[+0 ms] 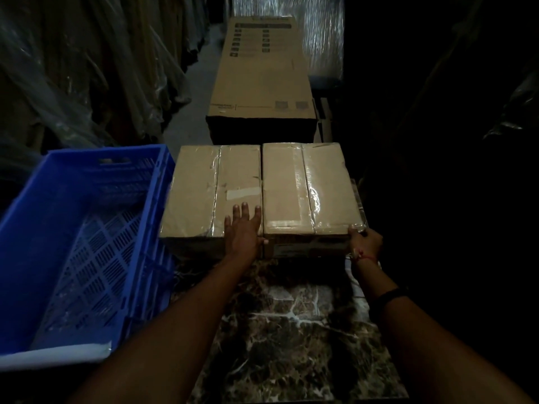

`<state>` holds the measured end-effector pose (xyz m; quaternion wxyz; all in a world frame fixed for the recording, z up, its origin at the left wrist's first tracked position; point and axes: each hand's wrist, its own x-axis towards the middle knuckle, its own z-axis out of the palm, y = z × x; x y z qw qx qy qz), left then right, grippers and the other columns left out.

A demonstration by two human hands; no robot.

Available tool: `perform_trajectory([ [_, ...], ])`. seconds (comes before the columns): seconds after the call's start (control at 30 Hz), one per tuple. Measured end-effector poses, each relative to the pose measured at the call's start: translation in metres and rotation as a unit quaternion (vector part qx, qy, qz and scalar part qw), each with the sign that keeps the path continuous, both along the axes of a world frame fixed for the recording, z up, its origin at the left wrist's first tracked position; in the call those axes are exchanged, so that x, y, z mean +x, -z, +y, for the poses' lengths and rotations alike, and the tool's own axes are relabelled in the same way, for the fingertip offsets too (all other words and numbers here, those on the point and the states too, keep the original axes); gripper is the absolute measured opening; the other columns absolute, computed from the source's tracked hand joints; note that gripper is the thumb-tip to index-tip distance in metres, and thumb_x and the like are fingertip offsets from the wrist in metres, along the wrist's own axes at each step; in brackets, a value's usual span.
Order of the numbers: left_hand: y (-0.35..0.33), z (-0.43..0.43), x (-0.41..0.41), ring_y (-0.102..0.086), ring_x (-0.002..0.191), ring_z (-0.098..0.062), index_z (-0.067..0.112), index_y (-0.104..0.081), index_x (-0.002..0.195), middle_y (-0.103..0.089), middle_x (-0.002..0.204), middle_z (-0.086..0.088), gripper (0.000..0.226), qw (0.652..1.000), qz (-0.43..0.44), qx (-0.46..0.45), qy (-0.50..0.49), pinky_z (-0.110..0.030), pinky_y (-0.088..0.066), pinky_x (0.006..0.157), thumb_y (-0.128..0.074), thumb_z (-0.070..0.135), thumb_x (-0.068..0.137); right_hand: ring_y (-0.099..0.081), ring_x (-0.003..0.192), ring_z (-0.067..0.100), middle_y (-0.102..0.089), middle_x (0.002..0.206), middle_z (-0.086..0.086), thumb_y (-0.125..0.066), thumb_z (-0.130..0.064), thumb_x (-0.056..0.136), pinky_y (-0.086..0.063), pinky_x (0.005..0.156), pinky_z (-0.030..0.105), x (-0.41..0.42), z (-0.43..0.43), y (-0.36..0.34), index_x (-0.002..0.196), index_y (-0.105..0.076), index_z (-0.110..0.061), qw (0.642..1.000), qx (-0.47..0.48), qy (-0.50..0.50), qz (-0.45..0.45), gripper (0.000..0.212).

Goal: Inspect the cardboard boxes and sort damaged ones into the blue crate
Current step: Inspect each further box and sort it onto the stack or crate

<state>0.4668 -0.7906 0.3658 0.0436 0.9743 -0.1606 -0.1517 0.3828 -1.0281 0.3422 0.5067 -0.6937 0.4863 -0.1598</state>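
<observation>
Head view, the only one you have: two taped cardboard boxes sit side by side, touching, at the far end of the dark marbled worktop point(291, 330). Your left hand point(242, 228) lies flat on top of the left box point(204, 188), close to its near right corner, with its fingers point(245, 209) straight and spread apart. Your right hand point(366, 242) is at the near right corner of the right box point(303, 188), fingers curled round that corner where the clear wrap sticks out. A red thread point(368, 258) circles that wrist. The blue crate point(87, 196) stands just left of the left box. Beyond both boxes lies a long carton point(262, 74).
</observation>
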Motion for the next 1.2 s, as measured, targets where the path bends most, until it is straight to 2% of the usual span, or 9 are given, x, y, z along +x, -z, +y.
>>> perform_trajectory([
  [0.2,-0.001,-0.001,0.002,0.003,0.150,-0.033,0.023,-0.001,0.157,0.001,0.164,-0.013,0.091,1.000,-0.005,0.023,0.012,-0.047,-0.006,0.120,-0.060,0.046,0.091,-0.067,0.093,0.038,-0.070,0.093,0.026,-0.068,-0.016,0.085,-0.051,0.083,0.043,0.003,-0.006,0.006,0.094,-0.070,0.009,0.999,-0.016,-0.029,0.026,0.027],
  [0.4,0.000,0.004,-0.003,0.009,0.150,-0.032,0.022,0.003,0.156,0.007,0.163,-0.014,0.092,1.000,-0.007,0.003,0.025,-0.048,-0.002,0.121,-0.061,0.039,0.092,-0.063,0.105,0.036,-0.067,0.109,0.024,-0.062,-0.024,0.091,-0.048,0.090,0.040,-0.003,-0.001,0.000,0.110,-0.065,0.004,0.995,-0.032,-0.073,0.056,0.034],
  [0.47,0.000,0.009,-0.010,0.014,0.149,-0.031,0.022,0.007,0.156,0.012,0.163,-0.013,0.095,0.999,-0.010,-0.008,0.032,-0.048,0.003,0.121,-0.061,0.041,0.092,-0.060,0.113,0.036,-0.063,0.119,0.025,-0.060,-0.027,0.092,-0.045,0.092,0.037,-0.009,0.009,0.000,0.123,-0.055,0.003,0.994,-0.037,-0.086,0.057,0.044],
  [0.53,0.002,0.014,-0.020,0.016,0.149,-0.030,0.020,0.009,0.156,0.014,0.162,-0.013,0.098,0.998,-0.038,0.005,0.041,-0.049,0.007,0.119,-0.058,0.049,0.091,-0.049,0.127,0.039,-0.048,0.136,0.030,-0.058,-0.032,0.093,-0.039,0.101,0.038,-0.019,0.022,0.002,0.140,-0.033,0.006,0.987,-0.071,-0.117,0.085,0.065],
  [0.63,0.011,0.024,-0.042,0.016,0.149,-0.030,0.014,0.010,0.155,0.015,0.162,-0.015,0.097,0.994,-0.093,-0.003,0.053,-0.050,0.007,0.119,-0.052,0.054,0.092,-0.021,0.142,0.042,-0.017,0.153,0.033,-0.054,-0.043,0.093,-0.023,0.116,0.044,-0.035,0.048,0.006,0.150,-0.008,0.005,0.947,-0.215,-0.182,0.158,0.087],
  [0.73,0.022,0.035,-0.062,0.017,0.149,-0.029,0.011,0.009,0.155,0.015,0.162,-0.014,0.094,0.992,-0.108,-0.026,0.057,-0.048,0.006,0.121,-0.047,0.054,0.094,-0.015,0.145,0.041,-0.015,0.155,0.029,-0.057,-0.046,0.089,-0.019,0.118,0.050,-0.047,0.069,0.008,0.151,-0.018,-0.001,0.874,-0.362,-0.274,0.175,0.086],
  [0.8,0.025,0.041,-0.069,0.016,0.149,-0.027,0.010,0.008,0.155,0.013,0.162,-0.013,0.091,0.992,-0.108,-0.034,0.055,-0.047,0.006,0.121,-0.044,0.054,0.095,-0.016,0.145,0.040,-0.017,0.156,0.027,-0.059,-0.046,0.086,-0.016,0.117,0.052,-0.050,0.082,0.006,0.150,-0.024,-0.004,0.833,-0.413,-0.322,0.180,0.084],
  [1.03,0.028,0.068,-0.094,0.008,0.151,-0.021,0.008,-0.002,0.155,0.000,0.164,-0.010,0.085,0.983,-0.110,-0.132,0.063,-0.040,0.006,0.122,-0.007,0.059,0.088,-0.002,0.148,0.036,-0.001,0.159,0.022,-0.057,-0.038,0.088,-0.002,0.119,0.048,-0.070,0.137,-0.003,0.153,-0.010,-0.008,0.790,-0.430,-0.400,0.180,0.086],
  [1.2,0.032,0.092,-0.124,0.008,0.151,-0.017,0.008,-0.002,0.155,0.000,0.164,-0.007,0.072,0.979,-0.088,-0.183,0.033,-0.035,0.008,0.121,-0.033,0.046,0.102,-0.005,0.148,0.036,-0.002,0.159,0.023,-0.056,-0.033,0.087,-0.005,0.119,0.049,-0.091,0.165,-0.008,0.153,-0.013,-0.008,0.777,-0.435,-0.423,0.171,0.083],
])
